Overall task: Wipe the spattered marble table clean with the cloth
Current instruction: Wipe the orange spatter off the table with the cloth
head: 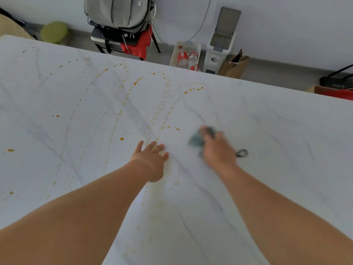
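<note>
**Cloth on the marble, spatter all over the left half**

Right hand (217,148) is down on the marble table (277,131), right of centre, and it is a blur. Under it sits the cloth (196,139), a grey-green wad poking out on the hand's left and far side, with a small dark loop (241,153) sticking out to the right. The fingers look curled over the cloth, gripping it, though the smear makes the exact hold hard to read.

Left hand (150,156) lies just left of it, fingers straight and spread, flat against the marble and holding nothing.

Orange-brown spatter (137,81) runs in dotted arcs and drops across the left and far-centre of the table; fainter yellowish smears lie near, between the two forearms. The right side of the slab shows only grey veins.

Beyond the far edge: a grey backpack (118,12) on a chair, a red garment (139,44) hanging beside it, a green stool (54,32) at far left, a white basket (186,52) with red-and-white cans, and a brown paper bag (235,66).
</note>
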The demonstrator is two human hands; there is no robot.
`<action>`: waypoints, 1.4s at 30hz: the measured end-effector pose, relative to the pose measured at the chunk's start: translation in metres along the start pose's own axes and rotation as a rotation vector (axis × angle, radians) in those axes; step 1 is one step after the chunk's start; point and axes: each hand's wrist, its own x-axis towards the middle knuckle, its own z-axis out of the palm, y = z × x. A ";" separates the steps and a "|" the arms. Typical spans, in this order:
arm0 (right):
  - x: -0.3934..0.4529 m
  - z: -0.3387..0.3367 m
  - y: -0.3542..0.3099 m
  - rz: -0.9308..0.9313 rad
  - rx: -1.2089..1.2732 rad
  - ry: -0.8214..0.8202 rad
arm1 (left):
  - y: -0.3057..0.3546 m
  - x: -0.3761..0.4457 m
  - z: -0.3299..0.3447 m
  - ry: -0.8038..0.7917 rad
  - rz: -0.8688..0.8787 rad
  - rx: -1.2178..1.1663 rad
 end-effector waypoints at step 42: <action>0.157 -0.051 -0.033 0.088 0.028 0.060 | -0.078 0.136 -0.178 0.548 0.081 -0.247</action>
